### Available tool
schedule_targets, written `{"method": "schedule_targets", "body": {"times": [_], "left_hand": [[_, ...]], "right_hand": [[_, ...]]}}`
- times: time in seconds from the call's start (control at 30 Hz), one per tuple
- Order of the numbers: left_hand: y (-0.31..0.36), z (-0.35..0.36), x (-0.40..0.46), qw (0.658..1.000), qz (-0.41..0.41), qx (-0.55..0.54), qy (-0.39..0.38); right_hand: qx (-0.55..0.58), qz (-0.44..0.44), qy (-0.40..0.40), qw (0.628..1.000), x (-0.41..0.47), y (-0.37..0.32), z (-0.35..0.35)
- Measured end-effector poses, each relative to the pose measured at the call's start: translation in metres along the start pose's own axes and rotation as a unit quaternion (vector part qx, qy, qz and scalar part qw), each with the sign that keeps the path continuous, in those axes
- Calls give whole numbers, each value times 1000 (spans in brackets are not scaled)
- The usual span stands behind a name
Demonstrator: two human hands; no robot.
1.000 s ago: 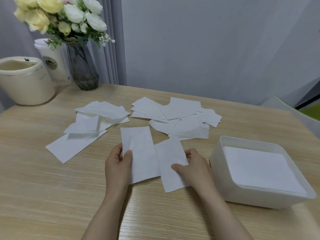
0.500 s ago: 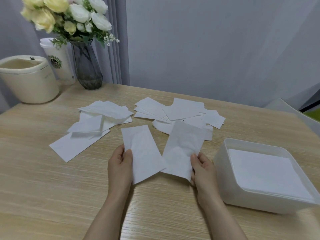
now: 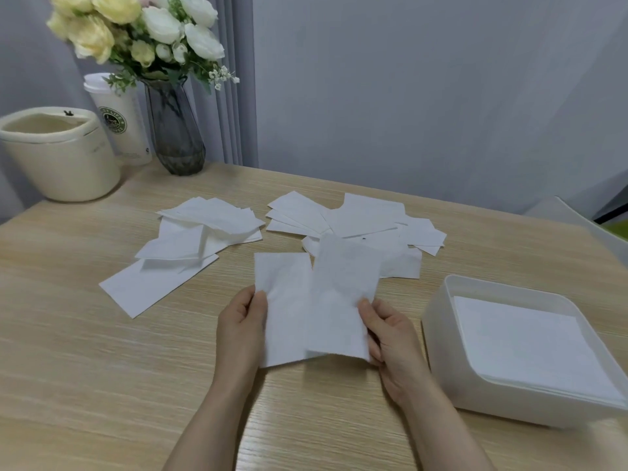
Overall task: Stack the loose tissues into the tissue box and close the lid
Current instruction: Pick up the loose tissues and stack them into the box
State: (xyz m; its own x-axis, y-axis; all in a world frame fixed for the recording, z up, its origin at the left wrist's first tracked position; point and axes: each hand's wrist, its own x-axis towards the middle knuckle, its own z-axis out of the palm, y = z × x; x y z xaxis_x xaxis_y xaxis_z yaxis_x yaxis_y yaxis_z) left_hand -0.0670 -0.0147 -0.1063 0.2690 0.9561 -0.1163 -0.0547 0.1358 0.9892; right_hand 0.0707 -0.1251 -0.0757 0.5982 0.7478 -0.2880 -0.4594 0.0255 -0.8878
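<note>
Left hand (image 3: 242, 326) pinches one tissue (image 3: 283, 300); right hand (image 3: 390, 334) pinches an overlapping tissue (image 3: 343, 290). Loose tissues (image 3: 367, 219) scattered behind on worktop (image 3: 85, 351); open tissue box (image 3: 441, 338) right; vase (image 3: 175, 130), cup (image 3: 124, 124), bin (image 3: 57, 158) far left.

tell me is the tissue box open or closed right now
Open. The tissue box has no lid on it, and a flat stack of tissues shows inside, below its rim.

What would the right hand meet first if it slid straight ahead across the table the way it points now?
Probably the right-hand heap of loose tissues, lying just beyond the tissue the right hand pinches. Depth is unclear from this one view.
</note>
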Motion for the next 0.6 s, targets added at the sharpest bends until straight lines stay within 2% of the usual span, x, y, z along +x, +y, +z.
{"method": "schedule_targets", "body": {"times": [0.1, 0.23, 0.6], "left_hand": [[3, 3, -4, 998, -16, -20, -57], [6, 6, -7, 996, -22, -33, -86], [7, 8, -9, 993, -28, -57, -100]], "right_hand": [[-13, 14, -23, 1000, 0, 1, 7], [-25, 17, -15, 999, 4, 5, 8], [-42, 11, -19, 999, 5, 12, 5]]}}
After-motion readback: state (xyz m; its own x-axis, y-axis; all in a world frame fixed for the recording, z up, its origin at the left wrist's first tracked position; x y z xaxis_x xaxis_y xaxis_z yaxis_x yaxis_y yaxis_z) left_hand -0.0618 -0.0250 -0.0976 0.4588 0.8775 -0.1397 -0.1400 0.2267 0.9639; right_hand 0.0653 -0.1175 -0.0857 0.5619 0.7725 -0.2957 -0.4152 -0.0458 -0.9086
